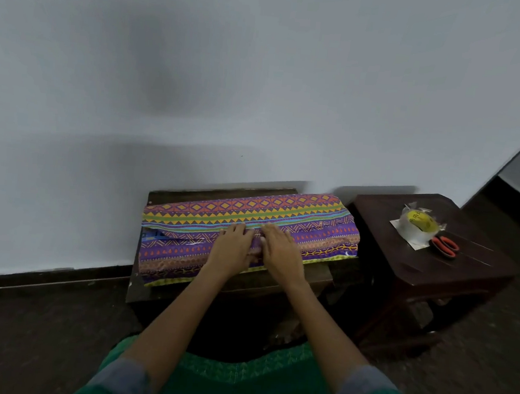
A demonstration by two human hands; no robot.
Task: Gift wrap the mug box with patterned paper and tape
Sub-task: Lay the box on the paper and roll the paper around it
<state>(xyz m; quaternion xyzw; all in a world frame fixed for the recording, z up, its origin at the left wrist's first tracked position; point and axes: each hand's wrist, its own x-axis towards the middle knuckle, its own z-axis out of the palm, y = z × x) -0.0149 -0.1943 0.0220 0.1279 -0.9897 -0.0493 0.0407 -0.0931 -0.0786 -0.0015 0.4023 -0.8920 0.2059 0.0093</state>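
The patterned paper point(285, 213), striped in purple, orange, yellow and green, lies folded over the mug box on a low dark wooden table point(317, 278). The box is almost wholly hidden; a blue bit point(153, 235) shows at the left end where the paper gapes. My left hand point(231, 248) and my right hand point(280, 249) lie side by side on top, fingers flat, pressing the overlapping paper edges at the middle seam. A roll of clear tape point(416, 227) with a yellow core sits on the side table to the right.
A second dark wooden side table point(454, 272) stands to the right, carrying the tape, a white sheet and orange-handled scissors point(444, 245). A pale wall runs close behind both tables. The floor is dark. My green garment fills the bottom of the view.
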